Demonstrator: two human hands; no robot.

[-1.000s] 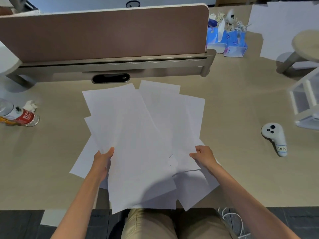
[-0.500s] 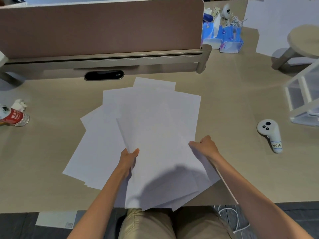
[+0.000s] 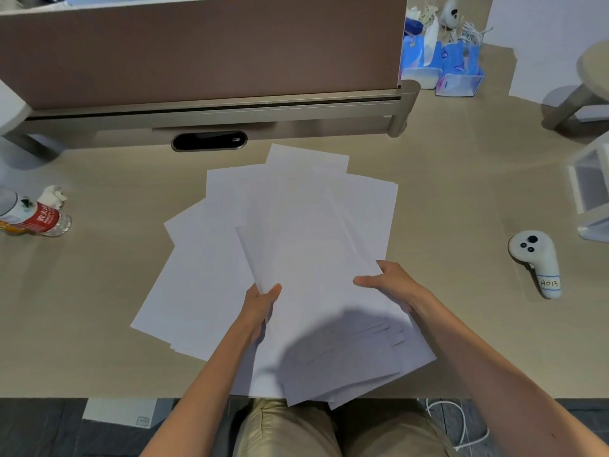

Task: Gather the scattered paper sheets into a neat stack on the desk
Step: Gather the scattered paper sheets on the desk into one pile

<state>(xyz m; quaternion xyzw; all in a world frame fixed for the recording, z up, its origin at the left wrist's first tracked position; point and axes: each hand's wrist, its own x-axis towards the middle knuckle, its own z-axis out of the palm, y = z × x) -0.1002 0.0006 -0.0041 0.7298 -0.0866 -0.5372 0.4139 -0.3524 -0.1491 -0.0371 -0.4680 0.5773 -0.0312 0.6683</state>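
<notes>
Unevenly fanned white paper sheets (image 3: 306, 245), left hand (image 3: 260, 305) and right hand (image 3: 392, 285) tight on opposite edges.

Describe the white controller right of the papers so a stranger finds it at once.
On the beige desk, look right of the fanned paper sheets. A white controller lies there alone. Unlike the second controller among the blue packs at the back, it bears a handwritten H013 label.

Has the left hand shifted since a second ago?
Yes. The left hand slid right: earlier it was slightly left of the black desk slot, now it is right of it, nearer the right hand, gripping the paper sheets.
</notes>
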